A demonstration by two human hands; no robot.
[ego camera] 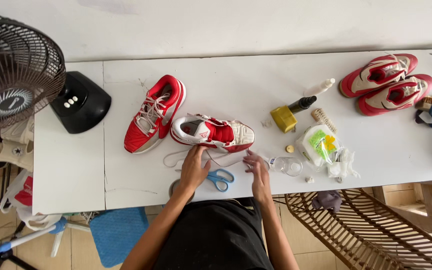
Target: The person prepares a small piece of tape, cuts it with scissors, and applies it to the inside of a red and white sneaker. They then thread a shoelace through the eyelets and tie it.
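A red and white sneaker (215,132) lies on its side on the white table (76,170), right in front of me. My left hand (194,167) rests on the table below it, fingertips touching its lower edge and a loose white shoelace (176,157). At the sneaker's toe end, my right hand (257,169) pinches the other end of the lace. A second red sneaker (154,114) stands upright to the left. Blue-handled scissors (220,178) lie between my hands.
A black desk fan (18,75) stands at the far left. A clear cup (288,165), a pack of wipes (317,142), a yellow-capped bottle (288,116), a white bottle (320,87) and a brush (324,120) lie to the right. Another red pair (388,84) sits far right. A rattan chair (366,230) is below the edge.
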